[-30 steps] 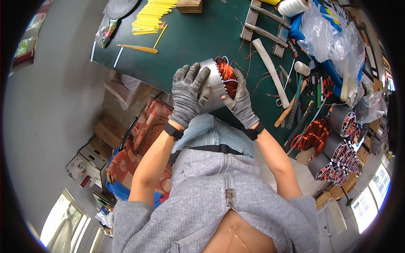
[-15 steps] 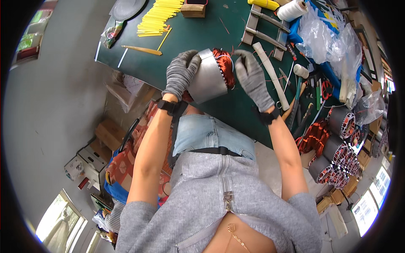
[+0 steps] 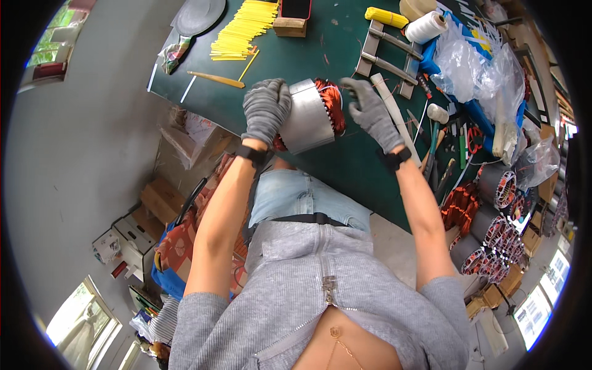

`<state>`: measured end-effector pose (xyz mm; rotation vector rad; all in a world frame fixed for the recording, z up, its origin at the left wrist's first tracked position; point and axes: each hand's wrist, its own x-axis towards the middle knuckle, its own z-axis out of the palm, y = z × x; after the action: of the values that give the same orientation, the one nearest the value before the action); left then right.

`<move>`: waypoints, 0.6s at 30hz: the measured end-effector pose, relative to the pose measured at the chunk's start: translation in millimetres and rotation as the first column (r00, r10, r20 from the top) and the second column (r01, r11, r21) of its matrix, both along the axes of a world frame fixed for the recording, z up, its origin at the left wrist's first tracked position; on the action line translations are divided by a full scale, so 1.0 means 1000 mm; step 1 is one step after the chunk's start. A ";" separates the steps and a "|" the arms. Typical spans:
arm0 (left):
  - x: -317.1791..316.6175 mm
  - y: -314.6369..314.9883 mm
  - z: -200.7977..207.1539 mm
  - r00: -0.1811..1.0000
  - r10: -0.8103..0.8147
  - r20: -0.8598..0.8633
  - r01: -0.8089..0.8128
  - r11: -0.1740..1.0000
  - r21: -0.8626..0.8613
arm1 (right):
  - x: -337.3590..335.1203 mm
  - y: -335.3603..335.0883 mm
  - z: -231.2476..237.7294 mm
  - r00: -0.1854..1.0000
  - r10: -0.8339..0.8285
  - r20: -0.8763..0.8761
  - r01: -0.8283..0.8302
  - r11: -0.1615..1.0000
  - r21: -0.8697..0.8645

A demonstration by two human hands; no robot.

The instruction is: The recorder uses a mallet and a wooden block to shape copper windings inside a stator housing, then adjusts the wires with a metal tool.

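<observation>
A motor stator (image 3: 310, 126) with a silvery metal shell lies tilted on its side near the table's front edge. Reddish copper windings (image 3: 331, 106) bulge from its right end, with a white cord across them. My left hand (image 3: 267, 110), in a grey knit glove, is closed around the stator's left end. Just right of the windings is my right hand (image 3: 372, 114), gloved too, its fingers curled in; whether a thin cord is between them is too small to make out. A white tube (image 3: 394, 110) lies right beside that hand.
On the green table (image 3: 216, 105) lie yellow strips (image 3: 245, 31), a pointed wooden stick (image 3: 216, 79), a metal frame (image 3: 388, 58) and a white-headed mallet (image 3: 438, 113). A white cord spool (image 3: 425, 28) stands at the back. More wound stators (image 3: 478, 237) are stacked at the right.
The view has shifted slightly, so the table things sit a little differently. My left hand keeps its hold on the stator; my right hand has moved only slightly beside the windings.
</observation>
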<state>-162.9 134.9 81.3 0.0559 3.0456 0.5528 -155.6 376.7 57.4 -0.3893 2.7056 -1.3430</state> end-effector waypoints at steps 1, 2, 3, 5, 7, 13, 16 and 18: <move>0.003 0.007 0.000 0.958 -0.108 -0.265 0.063 0.983 -0.174 | 0.010 0.009 -0.003 0.989 -0.124 -0.079 0.119 0.991 -0.065; 0.012 0.015 0.000 0.951 -0.199 -0.235 0.153 0.968 -0.198 | 0.020 0.023 -0.010 0.937 -0.294 -0.190 0.284 0.956 -0.077; 0.028 0.030 0.010 0.935 -0.296 -0.197 0.253 0.943 -0.219 | 0.035 0.048 -0.038 0.849 -0.454 -0.271 0.488 0.870 0.072; 0.071 0.056 0.005 0.912 -0.401 -0.093 0.377 0.904 -0.201 | 0.069 0.077 -0.053 0.731 -0.629 -0.264 0.677 0.718 0.162; 0.078 0.066 -0.007 0.894 -0.428 -0.129 0.408 0.900 -0.154 | 0.106 0.090 -0.053 0.753 -0.582 -0.307 0.658 0.684 0.315; 0.056 0.058 0.005 0.872 -0.464 -0.158 0.462 0.885 -0.049 | 0.124 0.130 -0.079 0.900 -0.423 -0.101 0.390 0.681 0.620; 0.011 0.012 -0.006 0.886 -0.419 -0.199 0.382 0.902 -0.199 | 0.109 0.141 -0.046 0.918 -0.388 0.077 0.282 0.778 0.562; 0.007 -0.008 -0.008 0.953 -0.243 -0.180 0.232 0.970 -0.078 | 0.116 0.153 -0.026 0.906 -0.413 -0.088 0.399 0.768 0.501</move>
<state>-156.0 126.6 73.5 0.4939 3.1666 0.4679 -39.3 529.7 31.5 0.2839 3.0781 -0.6062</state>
